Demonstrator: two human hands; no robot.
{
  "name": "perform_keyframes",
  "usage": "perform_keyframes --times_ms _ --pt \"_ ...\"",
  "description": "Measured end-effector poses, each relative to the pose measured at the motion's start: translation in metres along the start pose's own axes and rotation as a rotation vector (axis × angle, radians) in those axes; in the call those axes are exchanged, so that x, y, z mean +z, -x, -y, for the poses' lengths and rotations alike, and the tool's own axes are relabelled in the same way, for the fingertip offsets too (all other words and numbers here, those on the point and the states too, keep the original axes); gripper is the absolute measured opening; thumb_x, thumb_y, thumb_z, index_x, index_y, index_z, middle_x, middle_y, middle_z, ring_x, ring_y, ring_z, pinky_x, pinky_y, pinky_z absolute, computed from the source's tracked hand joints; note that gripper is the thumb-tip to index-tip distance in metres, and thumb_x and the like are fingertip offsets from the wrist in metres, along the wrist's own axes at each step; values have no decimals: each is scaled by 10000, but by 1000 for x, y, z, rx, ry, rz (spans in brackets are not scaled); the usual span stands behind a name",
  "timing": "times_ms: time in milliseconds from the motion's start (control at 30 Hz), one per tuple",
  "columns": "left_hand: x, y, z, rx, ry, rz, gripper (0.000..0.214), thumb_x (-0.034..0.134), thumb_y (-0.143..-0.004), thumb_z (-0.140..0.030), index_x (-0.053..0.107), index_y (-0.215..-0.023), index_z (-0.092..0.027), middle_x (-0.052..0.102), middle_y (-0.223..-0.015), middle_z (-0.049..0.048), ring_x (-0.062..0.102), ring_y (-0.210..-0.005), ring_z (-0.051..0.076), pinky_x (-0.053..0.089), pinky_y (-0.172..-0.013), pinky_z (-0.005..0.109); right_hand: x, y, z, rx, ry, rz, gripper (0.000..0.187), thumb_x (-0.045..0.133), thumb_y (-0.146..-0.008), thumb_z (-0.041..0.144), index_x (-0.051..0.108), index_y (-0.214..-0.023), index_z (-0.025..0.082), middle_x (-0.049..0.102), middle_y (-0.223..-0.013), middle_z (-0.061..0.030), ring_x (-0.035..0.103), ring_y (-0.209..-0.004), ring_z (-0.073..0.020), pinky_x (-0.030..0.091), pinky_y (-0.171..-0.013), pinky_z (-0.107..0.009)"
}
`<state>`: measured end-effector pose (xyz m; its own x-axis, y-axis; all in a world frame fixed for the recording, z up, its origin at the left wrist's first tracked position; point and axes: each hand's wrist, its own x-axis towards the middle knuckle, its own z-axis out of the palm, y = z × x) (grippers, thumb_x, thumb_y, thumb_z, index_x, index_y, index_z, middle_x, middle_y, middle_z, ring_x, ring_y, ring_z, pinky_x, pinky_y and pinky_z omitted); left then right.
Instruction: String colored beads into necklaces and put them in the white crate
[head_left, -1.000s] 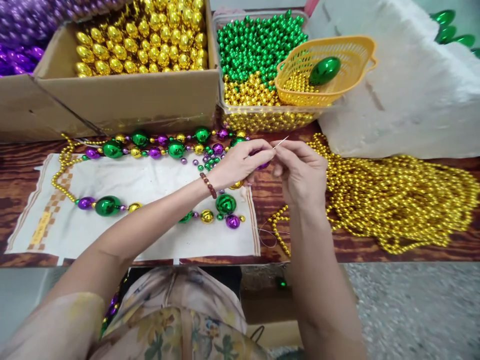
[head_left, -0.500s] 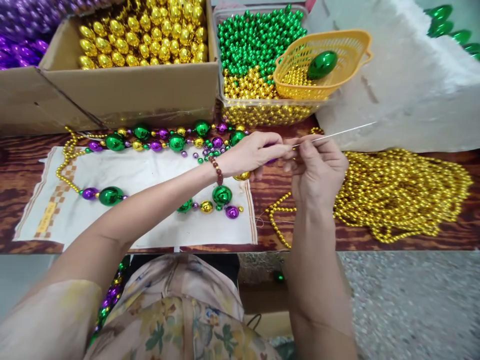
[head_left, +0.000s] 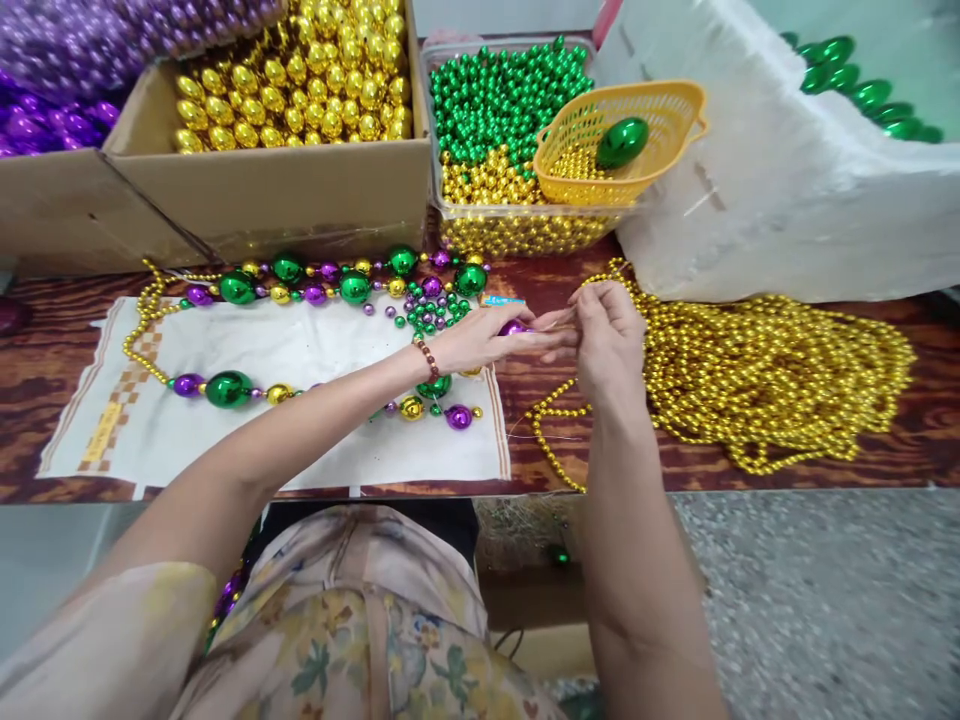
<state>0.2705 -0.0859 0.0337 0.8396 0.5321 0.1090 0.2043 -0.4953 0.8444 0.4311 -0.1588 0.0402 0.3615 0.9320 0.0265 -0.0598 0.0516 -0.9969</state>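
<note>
My left hand (head_left: 487,338), with a beaded bracelet at its wrist, reaches to the right with its fingers closed around a shiny purple bead (head_left: 516,328). My right hand (head_left: 611,340) is closed in a pinch at the left fingertips, on a thin needle that is mostly hidden. Below the left hand lies a string of large green, purple and gold beads, with a purple bead (head_left: 459,417) at its end. Loose small green and purple beads (head_left: 431,312) lie on the white cloth (head_left: 225,440). A fine thread trails on the table beneath the hands.
Behind stand a cardboard box (head_left: 277,190) of gold beads and a clear tub (head_left: 517,212) of green and gold beads, with a yellow basket (head_left: 675,130) on it. At right are a white foam box (head_left: 750,220) and a heap of gold bead chains (head_left: 780,380).
Both hands have shifted slightly left and down. The needle, which stuck out up and to the right from my right hand, no longer shows there. A purple bead is now plainer at my left fingers.
</note>
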Motion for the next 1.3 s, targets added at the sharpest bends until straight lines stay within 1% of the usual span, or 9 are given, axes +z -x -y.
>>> perform_keyframes --times_ms 167,333,433,633,833,967,1067,1200,1300 --pt "-23 48 10 -79 -224 -2 589 600 -879 -483 455 -1337 -143 523 -1283 168 520 -1162 288 433 -1009 425 -2 -2 16 -73 48 -31 313 662 -848 518 495 -853 253 560 -559 64 571 -404 -104 429 -350 -192" --pt "-37 96 18 -188 -336 310 549 617 -811 -318 474 -1321 -175 486 -1246 125 536 -1071 261 455 -982 412 1 -4 29 -123 53 4 260 668 -873 481 527 -844 265 567 -588 46 515 -393 -90 412 -348 -213" --pt "-25 101 24 -164 -308 347 543 596 -819 -290 478 -1341 -198 500 -1265 118 551 -1054 254 455 -965 394 6 -5 37 -155 22 30 171 682 -861 382 567 -874 256 595 -645 34 553 -450 -92 451 -397 -220" --pt "-19 99 2 -216 -283 201 485 639 -812 -346 537 -1243 -150 550 -1126 103 560 -1002 245 459 -927 377 3 -2 42 -124 49 62 145 719 -810 297 633 -877 202 630 -669 12 633 -510 -124 541 -463 -251" --pt "-12 76 -34 -192 -267 135 419 657 -824 -369 556 -1178 -170 561 -1108 88 566 -992 237 481 -897 371 4 -2 43 -115 67 66 165 714 -848 340 635 -905 206 623 -637 34 612 -470 -99 501 -419 -204" --pt "14 56 -29 -166 -470 123 407 652 -846 -292 532 -1204 -140 513 -1198 132 581 -969 235 504 -852 363 16 -5 69 -201 36 77 138 708 -848 306 642 -888 191 624 -618 35 594 -445 -83 503 -419 -199" --pt "21 58 -19 -137 -512 119 396 675 -862 -372 555 -1180 -167 518 -1227 131 594 -971 249 514 -826 378 26 -9 102 -330 9 84 135 732 -841 299 646 -860 197 620 -597 47 596 -441 -79 498 -403 -191" --pt "3 69 -9 -156 -350 -175 205 543 -957 -372 577 -1015 -178 588 -1042 86 595 -930 224 511 -856 388 44 -11 155 -532 6 169 41 690 -873 220 677 -851 187 616 -593 45 592 -448 -95 492 -381 -211" --pt "-15 63 -13 -37 -193 -446 278 512 -978 -374 534 -1175 -177 594 -1131 107 582 -1053 225 481 -955 399 58 -10 193 -573 74 199 93 607 -949 188 674 -885 192 608 -654 38 598 -528 -77 503 -443 -184"
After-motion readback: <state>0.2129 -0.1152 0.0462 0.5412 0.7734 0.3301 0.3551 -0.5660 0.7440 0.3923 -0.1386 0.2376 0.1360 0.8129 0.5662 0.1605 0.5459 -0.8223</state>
